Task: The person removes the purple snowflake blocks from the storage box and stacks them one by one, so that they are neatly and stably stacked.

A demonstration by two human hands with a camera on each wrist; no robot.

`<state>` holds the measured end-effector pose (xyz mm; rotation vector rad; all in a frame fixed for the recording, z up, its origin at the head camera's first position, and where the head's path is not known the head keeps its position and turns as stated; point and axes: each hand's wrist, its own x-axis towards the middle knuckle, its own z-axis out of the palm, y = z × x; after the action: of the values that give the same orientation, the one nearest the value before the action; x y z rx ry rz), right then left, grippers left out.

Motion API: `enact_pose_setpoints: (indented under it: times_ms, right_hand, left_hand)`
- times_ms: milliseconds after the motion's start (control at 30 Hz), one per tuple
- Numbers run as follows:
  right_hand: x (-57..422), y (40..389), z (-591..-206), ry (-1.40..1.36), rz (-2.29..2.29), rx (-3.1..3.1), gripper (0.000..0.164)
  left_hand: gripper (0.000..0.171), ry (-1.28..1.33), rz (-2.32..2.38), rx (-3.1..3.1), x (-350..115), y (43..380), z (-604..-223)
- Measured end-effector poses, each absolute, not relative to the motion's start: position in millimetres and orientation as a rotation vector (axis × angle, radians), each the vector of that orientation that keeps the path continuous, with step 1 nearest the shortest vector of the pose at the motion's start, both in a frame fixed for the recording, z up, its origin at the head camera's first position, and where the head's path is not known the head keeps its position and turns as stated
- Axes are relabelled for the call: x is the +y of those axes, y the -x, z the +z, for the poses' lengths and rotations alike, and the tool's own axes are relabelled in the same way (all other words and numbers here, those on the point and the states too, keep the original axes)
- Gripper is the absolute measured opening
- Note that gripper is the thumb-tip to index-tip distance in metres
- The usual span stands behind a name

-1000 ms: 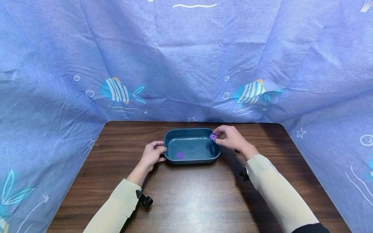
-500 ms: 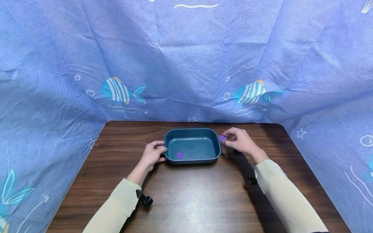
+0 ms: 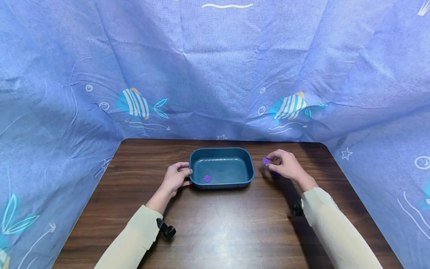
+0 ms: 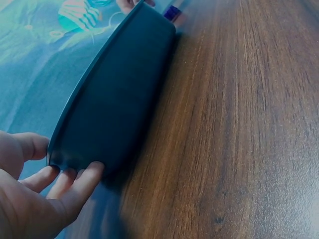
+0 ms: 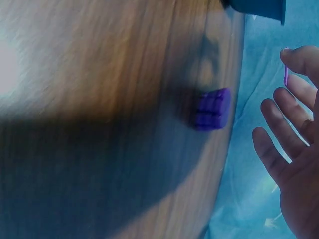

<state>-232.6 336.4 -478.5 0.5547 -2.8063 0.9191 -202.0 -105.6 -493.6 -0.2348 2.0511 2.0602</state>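
Note:
A dark teal plastic tray (image 3: 221,186) stands on the table, its left end gripped by my left hand (image 3: 175,178). In the left wrist view the thumb is at the rim and the fingertips (image 4: 94,169) press the outer wall. Inside the tray, near its front left corner, lies a purple flower-shaped disc (image 3: 207,179). To the right of the tray, my right hand (image 3: 285,164) pinches another purple flower-shaped disc (image 3: 266,161) between thumb and forefinger, the other fingers loosely spread. Below that hand a purple ridged stack (image 5: 213,109) sits on the table, mostly hidden in the head view.
The brown wood-grain table (image 3: 215,224) has a bright glare spot toward the front. Blue cloth (image 3: 215,74) printed with fish hangs along the back and both sides. A small black camera (image 3: 167,229) is strapped to the left wrist.
My right hand has moved right with its disc, from over the tray's right end to beside the tray. Part of the purple stack now shows beneath it. The left hand and tray stay put.

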Motion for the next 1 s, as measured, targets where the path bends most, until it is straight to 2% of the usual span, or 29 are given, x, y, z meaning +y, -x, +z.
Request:
enact_pose_setpoints:
  times_ms: [367,1000]
  right_hand:
    - [360.5,223.9,-494.6,-0.393,1.003,-2.867,0.027]
    - [370.6,212.6,-506.4,-0.353,0.847,-2.937,0.026]
  left_hand:
    - [0.042,0.231,2.06,2.053,-104.4,202.8,-494.3]
    - [0.044,0.234,2.044,2.03,-105.2,205.0,-493.9]
